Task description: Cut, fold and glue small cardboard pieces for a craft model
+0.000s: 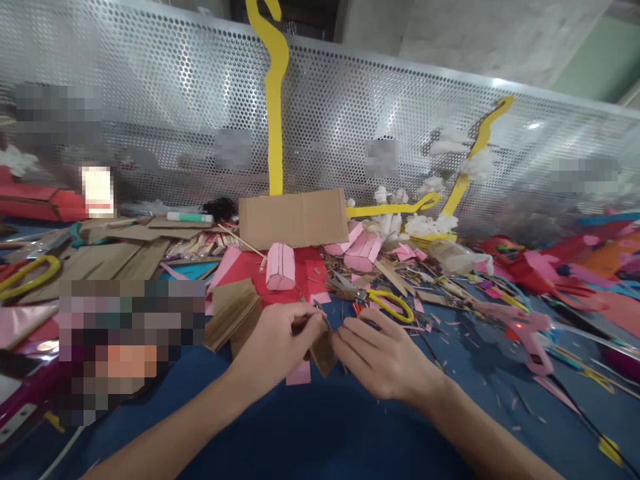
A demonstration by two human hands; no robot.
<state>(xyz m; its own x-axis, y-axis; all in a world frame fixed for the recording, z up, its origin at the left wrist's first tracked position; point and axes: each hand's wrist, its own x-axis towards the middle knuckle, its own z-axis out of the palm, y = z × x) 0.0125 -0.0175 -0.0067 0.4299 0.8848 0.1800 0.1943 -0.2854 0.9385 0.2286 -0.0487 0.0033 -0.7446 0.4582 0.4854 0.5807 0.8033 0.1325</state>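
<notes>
My left hand (pixel 285 337) is closed in a pinch near the middle of the blue table; a small dark piece between its fingertips is too small to name. Close by on the right, my right hand (pixel 377 350) has its fingers curled together, and part of something red and blue shows behind them. A cardboard piece (pixel 323 357) lies between and below the hands. Just beyond them rest yellow-handled scissors (pixel 390 303) and a folded pink paper box (pixel 281 267) with dark edge lines.
A cardboard box (pixel 294 219) with a yellow strip (pixel 275 127) rising behind it stands before a perforated metal panel (pixel 330 100). A pink glue gun (pixel 533 333) with a lit red light sits right. Cardboard scraps (pixel 100 263) and a blurred area are left.
</notes>
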